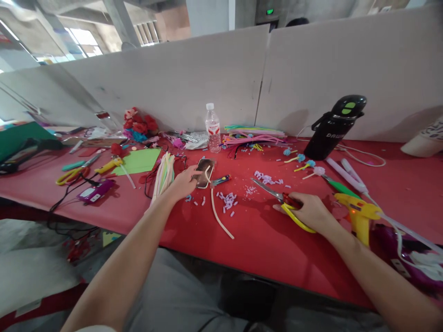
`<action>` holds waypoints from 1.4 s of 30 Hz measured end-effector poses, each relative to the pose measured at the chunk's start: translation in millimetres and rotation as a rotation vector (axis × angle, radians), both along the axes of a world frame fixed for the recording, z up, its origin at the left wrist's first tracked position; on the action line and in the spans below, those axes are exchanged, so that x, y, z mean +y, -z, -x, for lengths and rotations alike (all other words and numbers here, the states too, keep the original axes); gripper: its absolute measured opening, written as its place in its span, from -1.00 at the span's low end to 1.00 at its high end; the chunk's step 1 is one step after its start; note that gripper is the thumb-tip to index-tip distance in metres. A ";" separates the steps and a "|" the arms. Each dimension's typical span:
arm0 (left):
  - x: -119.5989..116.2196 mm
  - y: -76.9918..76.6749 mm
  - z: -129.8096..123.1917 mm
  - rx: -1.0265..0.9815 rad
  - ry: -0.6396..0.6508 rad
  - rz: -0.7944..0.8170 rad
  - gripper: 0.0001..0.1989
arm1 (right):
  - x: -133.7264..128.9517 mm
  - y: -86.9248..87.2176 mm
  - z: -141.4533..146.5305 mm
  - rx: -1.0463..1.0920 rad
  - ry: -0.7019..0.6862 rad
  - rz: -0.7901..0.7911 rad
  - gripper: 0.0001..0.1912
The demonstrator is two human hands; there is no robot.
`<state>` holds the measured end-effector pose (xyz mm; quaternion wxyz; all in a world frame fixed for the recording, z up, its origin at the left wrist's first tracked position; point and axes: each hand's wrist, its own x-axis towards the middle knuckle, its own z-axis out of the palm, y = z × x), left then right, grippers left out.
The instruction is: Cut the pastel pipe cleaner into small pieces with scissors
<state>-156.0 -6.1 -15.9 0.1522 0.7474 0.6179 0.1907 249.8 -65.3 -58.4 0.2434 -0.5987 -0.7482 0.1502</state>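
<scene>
My left hand [187, 182] is over the left edge of a phone [205, 169], one finger stretched across its screen. A cream pipe cleaner [218, 216] curves down the red table from beside the phone, and a dark blue utility knife [221, 180] lies to the phone's right. My right hand [306, 210] is closed on yellow-handled scissors [272, 190], whose blades point up and left. Between the hands lie small lilac cut pieces [228, 201], with more lilac pieces [268, 178] beyond the scissors' blades.
A water bottle [213, 131] and a black flask [330, 131] stand near the grey partition [207, 83]. Pipe-cleaner bundles [163, 175] lie left and behind. A yellow glue gun [358, 212] is right of my right hand; green paper [140, 162] lies left.
</scene>
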 end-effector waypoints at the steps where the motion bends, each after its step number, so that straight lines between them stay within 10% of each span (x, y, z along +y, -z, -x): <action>1: 0.5 0.5 -1.0 0.015 0.010 -0.002 -0.40 | -0.1 -0.2 0.1 -0.002 0.000 0.002 -0.51; 13: 1.8 7.1 -2.1 0.049 0.117 -0.023 -0.40 | -0.4 -1.6 -0.1 -0.031 -0.020 -0.010 -0.52; 34: -1.4 3.6 11.7 0.114 -0.102 0.054 -0.36 | -0.1 0.0 -0.9 -0.056 -0.034 -0.013 -0.51; 42: -6.9 -2.3 -9.9 0.081 0.048 0.026 -0.34 | -1.0 -1.5 1.1 -0.061 -0.020 -0.002 -0.49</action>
